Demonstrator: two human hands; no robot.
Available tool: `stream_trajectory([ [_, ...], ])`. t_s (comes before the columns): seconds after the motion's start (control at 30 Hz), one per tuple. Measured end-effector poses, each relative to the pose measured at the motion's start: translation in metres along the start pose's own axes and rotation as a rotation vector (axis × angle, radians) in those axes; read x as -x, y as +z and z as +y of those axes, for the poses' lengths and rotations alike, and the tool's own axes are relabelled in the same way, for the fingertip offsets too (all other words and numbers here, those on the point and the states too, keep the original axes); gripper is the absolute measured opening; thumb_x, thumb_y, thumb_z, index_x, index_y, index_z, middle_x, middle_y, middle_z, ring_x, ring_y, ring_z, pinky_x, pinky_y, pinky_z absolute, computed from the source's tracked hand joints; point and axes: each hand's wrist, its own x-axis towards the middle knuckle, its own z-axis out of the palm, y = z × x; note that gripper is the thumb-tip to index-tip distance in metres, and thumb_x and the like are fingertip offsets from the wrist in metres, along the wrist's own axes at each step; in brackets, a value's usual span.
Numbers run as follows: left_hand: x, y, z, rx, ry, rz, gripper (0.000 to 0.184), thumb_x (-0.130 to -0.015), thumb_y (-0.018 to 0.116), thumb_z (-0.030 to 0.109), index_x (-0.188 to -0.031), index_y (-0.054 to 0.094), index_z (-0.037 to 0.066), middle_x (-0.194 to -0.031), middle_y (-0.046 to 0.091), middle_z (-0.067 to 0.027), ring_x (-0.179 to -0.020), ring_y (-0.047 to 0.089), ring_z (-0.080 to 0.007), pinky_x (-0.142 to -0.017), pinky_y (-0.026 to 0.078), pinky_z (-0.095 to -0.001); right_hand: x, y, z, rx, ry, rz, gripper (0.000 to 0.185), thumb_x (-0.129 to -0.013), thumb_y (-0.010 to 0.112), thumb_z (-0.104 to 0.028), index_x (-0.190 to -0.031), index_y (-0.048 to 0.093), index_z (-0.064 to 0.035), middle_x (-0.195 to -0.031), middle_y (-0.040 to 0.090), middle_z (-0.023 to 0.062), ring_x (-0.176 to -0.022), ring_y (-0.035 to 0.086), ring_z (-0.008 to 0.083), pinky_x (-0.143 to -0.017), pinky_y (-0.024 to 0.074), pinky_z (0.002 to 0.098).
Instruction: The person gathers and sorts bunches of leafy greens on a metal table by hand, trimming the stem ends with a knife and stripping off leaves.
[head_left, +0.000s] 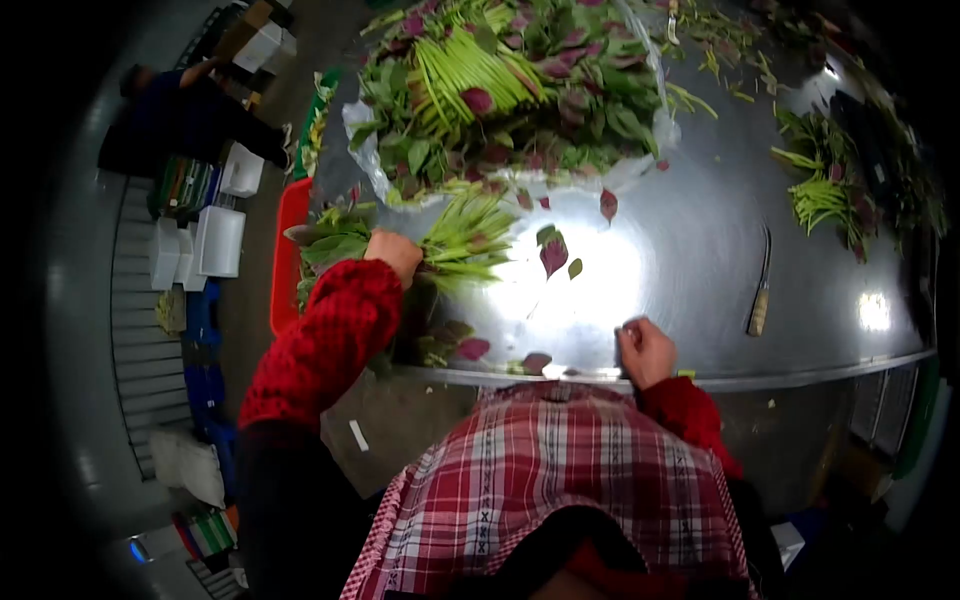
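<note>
My left hand (395, 254) is closed around a bunch of red-and-green amaranth (468, 238) at the table's left side. Its pale green stems fan out to the right and its leaves point left. Close to the front edge, my right hand (648, 352) has its fingers curled in; what they hold, if anything, is hidden. Loose purple leaves (553, 256) lie between the two hands. Beyond them, a large heap of the same greens (590, 100) rests on a clear plastic sheet (368, 150).
A sickle-like knife with a wooden handle (759, 312) lies on the metal table (700, 230) at right. Another bunch of greens (825, 200) is farther right. A red crate (291, 225) stands against the left edge. A person (190, 110) is at the far left near white boxes (218, 240).
</note>
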Motion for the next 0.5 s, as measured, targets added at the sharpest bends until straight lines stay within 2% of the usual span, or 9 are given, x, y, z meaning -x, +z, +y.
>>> stream_trajectory([
  [0.07,0.023,-0.013,0.000,-0.053,-0.090,0.505,0.020,-0.068,0.062,0.014,-0.086,0.060,0.005,-0.078,0.062,-0.0114,-0.074,0.062,-0.0281,-0.077,0.043,-0.0388,0.002,0.003,0.008,-0.174,0.114,-0.058,0.020,-0.080,0.068,-0.024,-0.086,0.065,-0.0049,-0.067,0.063,0.0091,-0.061,0.063,0.0260,-0.058,0.0490,0.0357],
  [0.13,0.041,-0.020,0.010,-0.030,-0.039,0.538,0.020,-0.068,0.061,0.012,-0.086,0.059,0.005,-0.079,0.061,-0.0118,-0.075,0.062,-0.0278,-0.075,0.042,-0.0375,-0.010,-0.002,-0.011,-0.066,0.150,-0.167,0.024,-0.080,0.071,-0.024,-0.091,0.067,-0.0031,-0.071,0.065,0.0103,-0.065,0.065,0.0236,-0.061,0.0503,0.0328],
  [0.17,0.043,-0.026,0.014,-0.014,-0.017,0.599,0.016,-0.069,0.059,0.011,-0.084,0.058,0.005,-0.077,0.061,-0.0116,-0.073,0.062,-0.0271,-0.074,0.042,-0.0378,-0.020,0.012,-0.018,-0.419,0.116,-0.219,0.029,-0.079,0.072,-0.027,-0.093,0.067,-0.0014,-0.075,0.065,0.0126,-0.068,0.064,0.0249,-0.063,0.0503,0.0325],
  [0.23,0.047,-0.051,0.020,-0.037,0.017,0.705,0.012,-0.071,0.058,0.009,-0.082,0.057,0.005,-0.073,0.058,-0.0095,-0.069,0.060,-0.0249,-0.072,0.041,-0.0372,-0.045,-0.006,-0.093,-0.239,-0.225,-0.137,0.037,-0.079,0.072,-0.033,-0.096,0.067,-0.0005,-0.085,0.065,0.0146,-0.071,0.063,0.0254,-0.063,0.0491,0.0339],
  [0.27,0.052,-0.059,0.025,-0.043,0.038,0.705,0.012,-0.071,0.058,0.009,-0.082,0.057,0.005,-0.073,0.058,-0.0095,-0.069,0.060,-0.0249,-0.072,0.041,-0.0372,-0.056,-0.012,-0.125,-0.278,-0.254,-0.112,0.040,-0.078,0.072,-0.039,-0.093,0.068,-0.0014,-0.078,0.065,0.0150,-0.068,0.063,0.0268,-0.061,0.0486,0.0363],
  [0.33,0.059,-0.073,0.037,-0.106,0.003,0.762,0.013,-0.073,0.057,0.010,-0.084,0.057,0.004,-0.073,0.057,-0.0089,-0.069,0.059,-0.0235,-0.072,0.041,-0.0367,-0.076,-0.013,-0.168,-0.292,-0.208,-0.260,0.031,-0.078,0.073,-0.034,-0.089,0.071,-0.0050,-0.062,0.060,0.0087,-0.054,0.057,0.0212,-0.053,0.0447,0.0337],
  [0.4,0.065,-0.084,0.045,-0.124,0.017,0.769,0.015,-0.074,0.057,0.011,-0.087,0.057,0.003,-0.073,0.056,-0.0083,-0.069,0.058,-0.0228,-0.070,0.040,-0.0359,-0.080,0.007,-0.184,-0.221,-0.346,-0.216,0.033,-0.078,0.071,-0.039,-0.086,0.072,-0.0070,-0.055,0.057,0.0070,-0.049,0.055,0.0203,-0.051,0.0435,0.0323],
  [0.47,0.071,-0.089,0.047,-0.098,0.024,0.809,0.016,-0.074,0.056,0.012,-0.088,0.056,0.003,-0.073,0.056,-0.0081,-0.069,0.058,-0.0224,-0.069,0.040,-0.0351,-0.082,0.024,-0.178,-0.266,-0.335,-0.272,0.028,-0.080,0.072,-0.032,-0.084,0.071,-0.0039,-0.058,0.061,0.0063,-0.050,0.054,0.0156,-0.051,0.0433,0.0288],
  [0.5,0.074,-0.088,0.044,-0.092,0.018,0.813,0.017,-0.074,0.056,0.012,-0.089,0.056,0.003,-0.073,0.055,-0.0077,-0.068,0.057,-0.0218,-0.069,0.040,-0.0347,-0.087,0.034,-0.162,-0.539,-0.324,-0.263,0.025,-0.081,0.071,-0.027,-0.082,0.070,-0.0019,-0.059,0.061,0.0053,-0.052,0.054,0.0130,-0.051,0.0430,0.0279],
])
